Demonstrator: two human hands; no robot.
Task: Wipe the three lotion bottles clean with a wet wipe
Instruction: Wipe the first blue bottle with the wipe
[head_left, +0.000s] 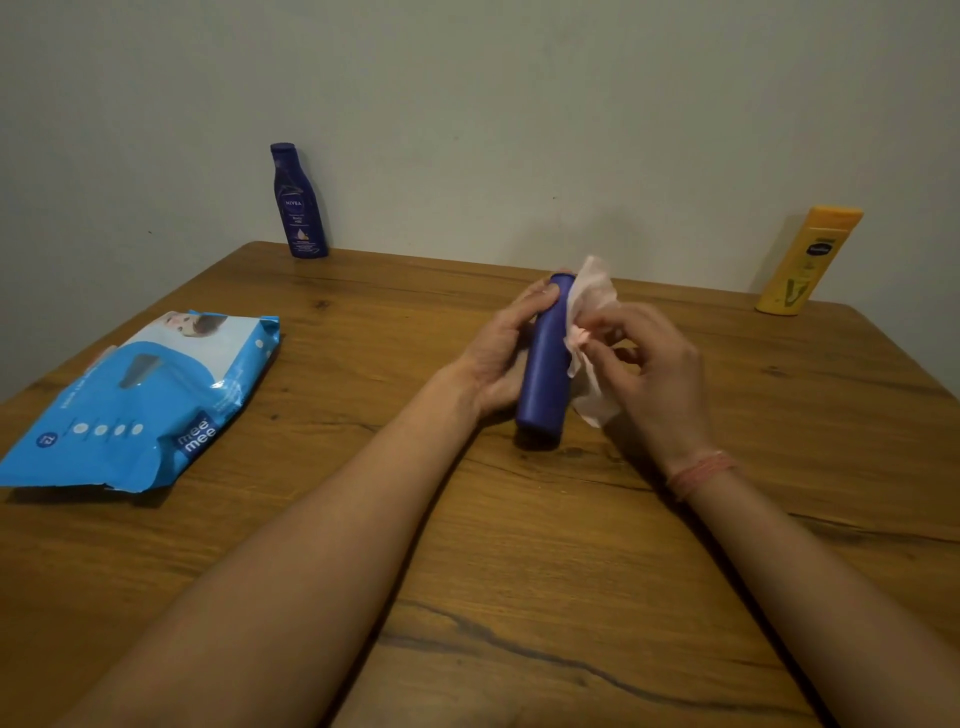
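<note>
The plain dark-blue plastic lotion bottle (543, 364) is between the 2 hands, near the middle of the brown wooden worktop (519, 597). Its long axis runs from 6 o'clock to 12 o'clock, cap end away from the person, base end resting on or just above the wood; I cannot tell which.

The left hand (493, 353) grips the bottle from 9 o'clock, thumb lying on the upper end. The right hand (649, 358) pinches the white wet wipe (589, 338) at 3 o'clock, and the wipe touches the right side of the bottle. I judge that the next stroke goes along this axis.

The labelled dark-blue lotion bottle (298, 208) stands at 11 o'clock and the yellow lotion bottle (805, 260) at 2 o'clock, both well apart by the far edge. The blue pack of wipes (140, 400) lies at 9 o'clock. Near side has room.
</note>
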